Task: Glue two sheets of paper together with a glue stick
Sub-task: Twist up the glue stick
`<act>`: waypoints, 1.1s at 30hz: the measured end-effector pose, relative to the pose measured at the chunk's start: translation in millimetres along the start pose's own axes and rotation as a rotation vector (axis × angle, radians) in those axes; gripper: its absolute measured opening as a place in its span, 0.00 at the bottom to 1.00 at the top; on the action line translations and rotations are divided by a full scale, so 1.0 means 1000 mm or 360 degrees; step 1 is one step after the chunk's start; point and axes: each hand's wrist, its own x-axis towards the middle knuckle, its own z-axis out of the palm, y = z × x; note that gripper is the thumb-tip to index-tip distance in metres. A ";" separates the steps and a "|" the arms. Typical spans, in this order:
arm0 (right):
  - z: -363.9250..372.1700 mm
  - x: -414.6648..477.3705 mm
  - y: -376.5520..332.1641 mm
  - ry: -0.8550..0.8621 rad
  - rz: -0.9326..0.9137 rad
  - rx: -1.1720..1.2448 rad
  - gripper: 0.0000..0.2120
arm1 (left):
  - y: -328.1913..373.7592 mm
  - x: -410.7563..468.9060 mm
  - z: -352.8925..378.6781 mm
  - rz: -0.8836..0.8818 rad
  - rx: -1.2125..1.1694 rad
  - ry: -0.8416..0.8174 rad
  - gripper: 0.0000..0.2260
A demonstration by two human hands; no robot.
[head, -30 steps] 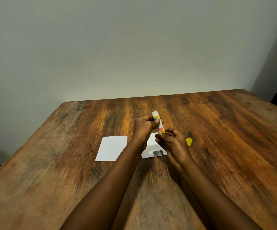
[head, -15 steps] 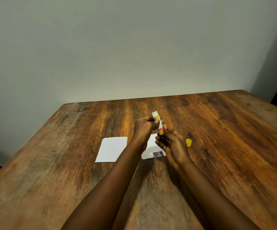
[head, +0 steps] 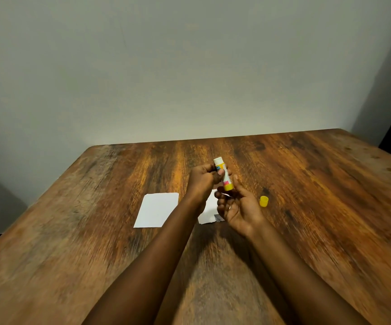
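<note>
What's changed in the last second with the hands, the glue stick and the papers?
Little. The right hand has opened its fingers and sits just under the glue stick, which the left hand still holds upright. The yellow cap and both paper sheets stayed on the table.

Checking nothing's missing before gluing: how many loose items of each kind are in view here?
Paper sheets: 2, one left, one partly hidden behind the hands
Glue stick: 1, in the left hand
Yellow cap: 1, on the table
Total: 4
</note>
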 end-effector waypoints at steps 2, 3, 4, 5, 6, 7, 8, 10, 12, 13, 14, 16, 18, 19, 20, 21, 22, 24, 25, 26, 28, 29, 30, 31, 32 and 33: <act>0.001 0.000 0.003 0.0019 -0.0239 0.0017 0.11 | 0.001 0.000 -0.001 0.0011 -0.0007 0.0042 0.11; 0.002 0.000 0.003 0.0034 -0.0347 -0.0022 0.06 | 0.001 -0.001 -0.001 0.0015 -0.0021 0.0054 0.10; 0.003 0.000 0.004 0.0063 -0.0432 -0.0093 0.04 | 0.001 -0.001 0.000 0.0019 -0.0029 0.0060 0.10; 0.004 0.001 0.004 0.0100 -0.0478 -0.0146 0.04 | 0.001 -0.002 0.001 0.0024 -0.0026 0.0060 0.09; 0.005 0.001 0.004 0.0130 -0.0480 -0.0170 0.06 | 0.001 -0.002 0.001 0.0030 -0.0017 0.0054 0.09; 0.006 0.000 0.004 0.0143 -0.0434 -0.0153 0.08 | 0.002 -0.002 0.002 0.0035 -0.0011 0.0042 0.09; 0.006 -0.001 0.002 0.0137 -0.0335 -0.0102 0.11 | 0.002 -0.003 0.003 0.0034 -0.0009 0.0024 0.10; 0.004 -0.002 -0.002 0.0047 -0.0010 0.0075 0.18 | 0.003 -0.004 0.004 0.0026 -0.0008 -0.0022 0.10; 0.002 -0.002 -0.005 -0.0063 0.0222 0.0206 0.19 | 0.002 -0.005 0.005 0.0027 -0.0007 -0.0056 0.11; 0.001 -0.002 -0.004 -0.0075 0.0250 0.0181 0.19 | 0.001 -0.005 0.006 0.0028 -0.0009 -0.0061 0.11; -0.001 -0.001 -0.003 -0.0060 0.0225 0.0101 0.20 | -0.001 -0.005 0.006 0.0030 -0.0008 -0.0057 0.11; -0.001 -0.001 0.001 0.0044 0.0051 -0.0110 0.21 | -0.003 -0.004 0.005 0.0039 0.0003 -0.0018 0.11; -0.002 -0.001 0.004 0.0126 -0.0206 -0.0128 0.16 | -0.004 -0.003 0.002 0.0037 0.0013 0.0042 0.10; -0.002 -0.001 0.006 0.0119 -0.0321 -0.0095 0.11 | -0.005 -0.002 0.001 0.0029 0.0008 0.0060 0.10; -0.002 -0.002 0.006 0.0104 -0.0416 -0.0099 0.07 | -0.005 -0.001 0.001 0.0018 -0.0007 0.0064 0.10; -0.002 -0.002 0.006 0.0110 -0.0484 -0.0126 0.03 | -0.005 -0.001 0.001 0.0007 -0.0026 0.0059 0.10; -0.002 0.000 0.007 0.0150 -0.0522 -0.0152 0.04 | -0.005 0.000 0.002 -0.0002 -0.0039 0.0049 0.10; 0.001 -0.001 0.007 0.0207 -0.0479 -0.0143 0.09 | -0.005 0.000 0.003 -0.0002 -0.0041 0.0041 0.10; 0.002 -0.002 0.005 0.0204 -0.0370 -0.0104 0.12 | -0.005 0.000 0.004 0.0002 -0.0040 0.0031 0.11; 0.001 -0.002 0.003 0.0169 -0.0199 -0.0039 0.15 | -0.005 0.000 0.004 0.0006 -0.0041 0.0013 0.11; -0.001 -0.002 -0.001 0.0056 0.0124 0.0094 0.18 | -0.006 -0.001 0.004 0.0010 -0.0046 -0.0032 0.12; -0.003 -0.002 -0.002 0.0027 0.0192 0.0099 0.18 | -0.007 -0.001 0.004 0.0008 -0.0049 -0.0042 0.12; -0.004 -0.001 -0.001 0.0036 0.0195 0.0062 0.19 | -0.008 0.000 0.004 0.0006 -0.0051 -0.0040 0.12; -0.004 -0.001 0.001 0.0068 0.0145 0.0003 0.21 | -0.008 0.000 0.004 0.0008 -0.0043 -0.0028 0.12; -0.004 -0.001 0.003 0.0117 0.0049 -0.0060 0.21 | -0.008 0.001 0.003 0.0014 -0.0024 -0.0009 0.12; -0.003 0.000 0.005 0.0158 -0.0066 -0.0085 0.19 | -0.008 0.002 0.002 0.0018 -0.0006 0.0014 0.12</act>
